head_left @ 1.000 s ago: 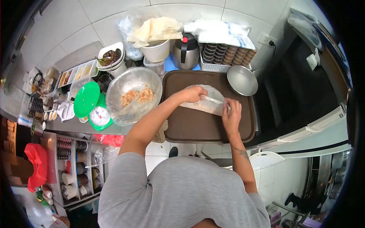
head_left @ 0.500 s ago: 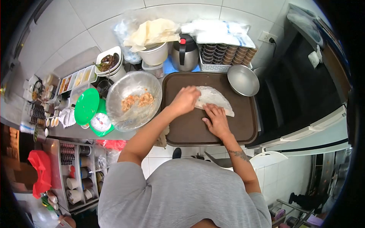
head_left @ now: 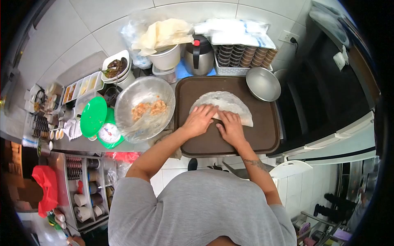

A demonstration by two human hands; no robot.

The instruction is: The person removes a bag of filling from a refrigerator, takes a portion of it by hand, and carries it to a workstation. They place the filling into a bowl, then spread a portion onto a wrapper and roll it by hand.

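Observation:
On the brown tray lies a thin, whitish round wrapper, folded over into a half-circle with its straight edge toward me. My left hand rests flat on the left part of that edge, fingers stretched out and pointing right. Beside it, my right hand lies with fingers extended on the middle of the same edge. The two hands' fingertips nearly meet. Whatever is under the fold is hidden.
A metal bowl sits on the tray's far right corner. To the left stand a large bowl with orange-pink filling and a green scale. Behind are a thermal jug and stacked cups.
My left hand has come down from the wrapper's left end to its near edge and flattened there. The wrapper's left side now shows. My right hand has shifted only slightly.

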